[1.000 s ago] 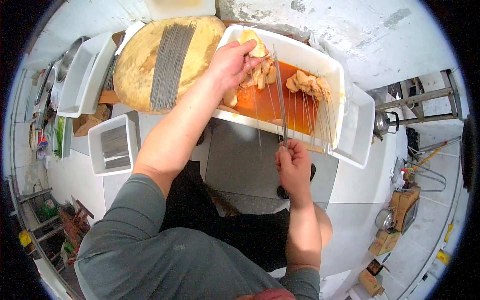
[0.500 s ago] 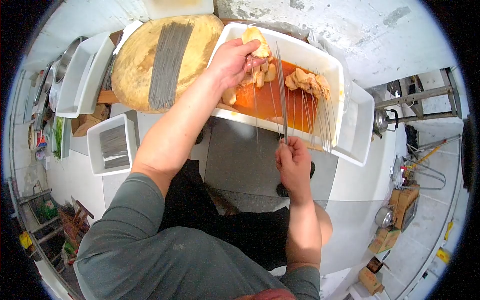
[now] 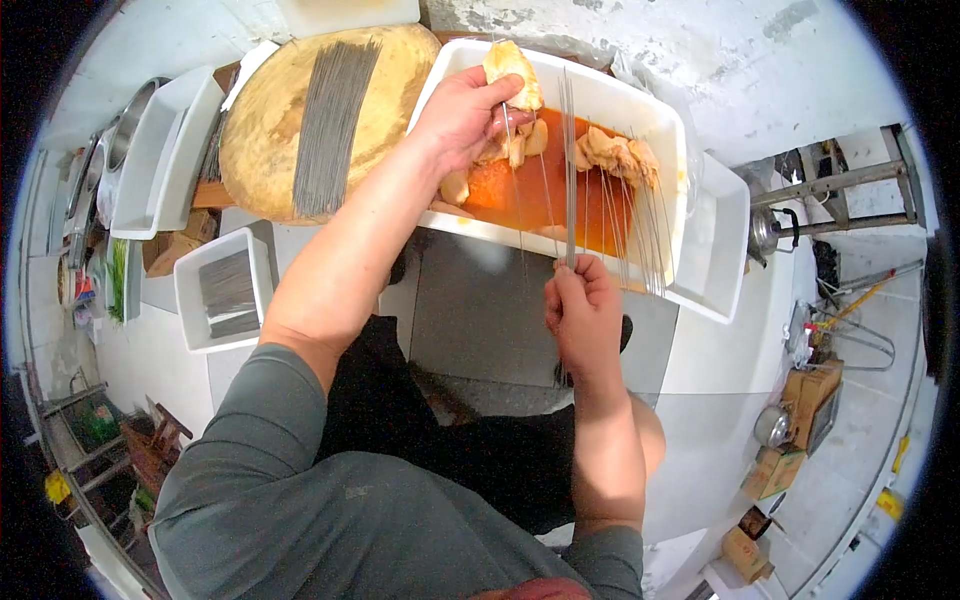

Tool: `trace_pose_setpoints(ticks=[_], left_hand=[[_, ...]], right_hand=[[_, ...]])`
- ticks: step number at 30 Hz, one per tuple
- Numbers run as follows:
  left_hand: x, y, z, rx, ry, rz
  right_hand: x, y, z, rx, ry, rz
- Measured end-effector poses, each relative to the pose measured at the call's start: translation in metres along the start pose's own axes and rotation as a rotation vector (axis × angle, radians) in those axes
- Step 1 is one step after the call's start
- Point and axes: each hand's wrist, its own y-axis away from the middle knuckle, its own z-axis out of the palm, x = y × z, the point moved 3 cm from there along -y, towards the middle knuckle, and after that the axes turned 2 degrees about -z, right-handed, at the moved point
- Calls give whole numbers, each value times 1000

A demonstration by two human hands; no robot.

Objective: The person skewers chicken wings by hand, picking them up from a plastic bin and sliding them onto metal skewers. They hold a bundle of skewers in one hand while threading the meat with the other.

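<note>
My left hand (image 3: 465, 118) holds a pale piece of meat (image 3: 512, 72) between thumb and fingers, over the left part of a white tub (image 3: 672, 240) with orange-red liquid (image 3: 520, 205). Thin skewers hang down near that hand. In front of the tub, my right hand (image 3: 585, 310) is closed round a bundle of thin metal skewers (image 3: 569, 160) that points up and away over the tub. More meat pieces (image 3: 615, 158), with skewers in them, lie at the tub's right side. Other pieces sit under my left hand, partly hidden by it.
A round wooden board (image 3: 260, 130) left of the tub bears a row of skewers (image 3: 338, 125). Nearer, a small white tray (image 3: 187, 300) holds more skewers. An empty-looking white bin (image 3: 150, 180) stands far left; another white container (image 3: 725, 240) sits right of the tub. A kettle (image 3: 763, 232) is beyond it.
The skewer bundle in my right hand has turned more upright, and that hand has moved slightly away from my body. My left hand still holds the meat piece, nearly in place.
</note>
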Motion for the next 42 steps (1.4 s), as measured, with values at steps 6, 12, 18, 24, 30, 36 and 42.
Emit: trace_pose_setpoints(ticks=[6, 12, 18, 24, 30, 36, 42], left_hand=[[-5, 2, 3, -118, -17, -45], [-4, 6, 7, -115, -34, -78], [-10, 5, 5, -123, -62, -80], [-26, -1, 4, -105, -14, -103], [-25, -1, -1, -71, 94, -88], [-25, -3, -7, -17, 97, -97], [-18, -3, -8, 41, 66, -82]], right_hand=[[-6, -5, 2, 46, 0, 4], [-1, -15, -1, 56, 20, -42], [-4, -20, 11, 78, 23, -58], [-5, -33, 18, 106, 11, -91], [-5, -41, 20, 115, 90, -133], [6, -47, 20, 179, 422, -312], [7, -41, 28, 88, 448, -295]])
